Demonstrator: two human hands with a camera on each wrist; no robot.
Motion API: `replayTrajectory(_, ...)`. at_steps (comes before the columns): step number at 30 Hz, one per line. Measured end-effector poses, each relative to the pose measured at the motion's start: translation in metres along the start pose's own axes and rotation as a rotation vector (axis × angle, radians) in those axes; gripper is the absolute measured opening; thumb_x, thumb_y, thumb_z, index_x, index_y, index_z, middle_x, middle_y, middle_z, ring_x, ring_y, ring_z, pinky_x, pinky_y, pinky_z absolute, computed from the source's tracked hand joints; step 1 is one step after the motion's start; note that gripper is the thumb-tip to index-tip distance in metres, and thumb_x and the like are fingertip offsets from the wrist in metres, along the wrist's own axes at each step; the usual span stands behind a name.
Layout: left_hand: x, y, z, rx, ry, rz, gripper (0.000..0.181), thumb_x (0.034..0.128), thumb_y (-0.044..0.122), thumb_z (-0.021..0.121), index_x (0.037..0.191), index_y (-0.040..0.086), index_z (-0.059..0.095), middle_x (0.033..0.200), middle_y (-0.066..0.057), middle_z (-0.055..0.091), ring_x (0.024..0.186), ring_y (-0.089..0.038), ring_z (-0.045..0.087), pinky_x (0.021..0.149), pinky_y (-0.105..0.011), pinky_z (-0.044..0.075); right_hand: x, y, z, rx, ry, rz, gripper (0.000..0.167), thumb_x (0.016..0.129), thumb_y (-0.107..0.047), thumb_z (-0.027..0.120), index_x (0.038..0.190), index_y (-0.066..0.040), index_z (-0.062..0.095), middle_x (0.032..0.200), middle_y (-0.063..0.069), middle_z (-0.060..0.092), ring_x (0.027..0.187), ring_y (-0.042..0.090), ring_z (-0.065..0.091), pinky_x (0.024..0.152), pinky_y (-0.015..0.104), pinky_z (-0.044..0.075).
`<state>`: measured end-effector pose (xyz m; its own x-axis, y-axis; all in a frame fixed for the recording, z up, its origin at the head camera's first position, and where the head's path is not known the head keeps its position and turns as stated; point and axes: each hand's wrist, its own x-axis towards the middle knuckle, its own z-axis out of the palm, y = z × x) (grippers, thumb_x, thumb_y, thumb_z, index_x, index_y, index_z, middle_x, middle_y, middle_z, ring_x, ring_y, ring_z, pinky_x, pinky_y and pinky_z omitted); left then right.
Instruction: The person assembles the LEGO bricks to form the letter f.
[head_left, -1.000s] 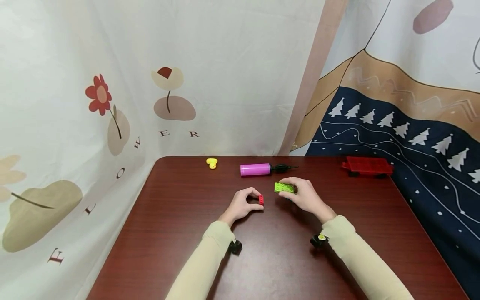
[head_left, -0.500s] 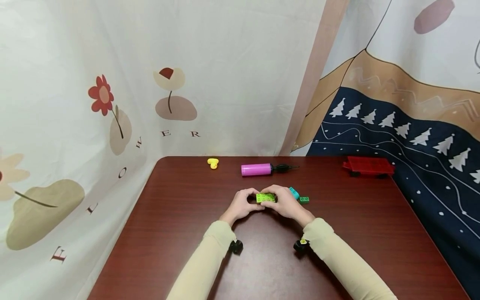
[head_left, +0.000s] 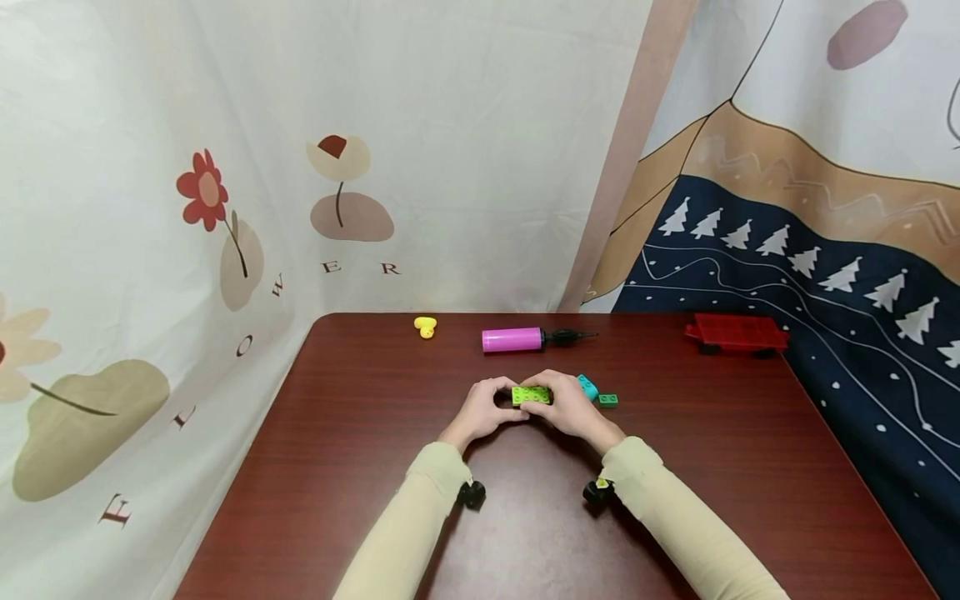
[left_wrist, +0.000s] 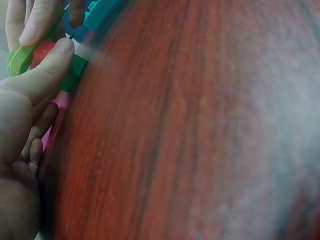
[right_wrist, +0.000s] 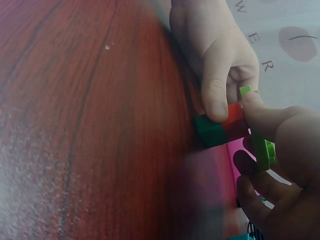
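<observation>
The left hand [head_left: 482, 413] pinches a red brick [right_wrist: 235, 122] between thumb and fingers; a dark green brick [right_wrist: 211, 131] sits under the red one, against the table. A lime green brick [head_left: 531, 396] is gripped by the right hand [head_left: 566, 405] from its right side. In the right wrist view the lime brick lies across the top of the red brick; whether they are joined I cannot tell. From the head view the lime brick hides the red and dark green ones.
Right of the right hand lie a teal brick [head_left: 587, 387] and a small green brick [head_left: 608, 400]. Along the back stand a yellow toy [head_left: 425, 327], a purple pump [head_left: 513, 339] and a red toy cart [head_left: 737, 332]. Printed curtains hang behind the table [head_left: 337, 500].
The right hand has moved left with the lime brick, from beside the left hand onto the red brick. Teal and green bricks have come into view behind it. The left hand has barely moved.
</observation>
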<state>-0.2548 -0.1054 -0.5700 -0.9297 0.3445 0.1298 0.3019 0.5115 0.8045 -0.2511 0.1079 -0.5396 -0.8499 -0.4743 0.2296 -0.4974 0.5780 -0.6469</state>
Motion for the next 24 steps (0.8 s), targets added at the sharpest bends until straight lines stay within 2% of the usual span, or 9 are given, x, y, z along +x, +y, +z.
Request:
replayTrajectory(13,-0.0003,-0.002,0.0009,0.021,-0.005,0.004,0.037,0.0819,0.024,0.093,0.113,0.014,0.076,0.112,0.001,0.076,0.113,-0.018,0.066,0.103,-0.039,0.05,0.0005,-0.0024,0.0036,0.001,0.004,-0.009,0.032,0.091,-0.023,0.085,0.12,-0.01,0.078,0.111,0.002,0.074,0.095,0.016,0.067,0.083,0.034,0.055)
replayTrajectory(24,0.0017,-0.0019,-0.0003,0.022,0.0,0.021,0.038,0.0814,0.023,0.094,0.113,0.013,0.077,0.111,0.002,0.077,0.112,-0.017,0.067,0.104,-0.038,0.05,0.0016,0.0001,0.0082,0.018,0.063,-0.056,0.029,0.089,-0.019,0.087,0.115,-0.009,0.079,0.105,0.002,0.074,0.091,0.016,0.067,0.08,0.032,0.055)
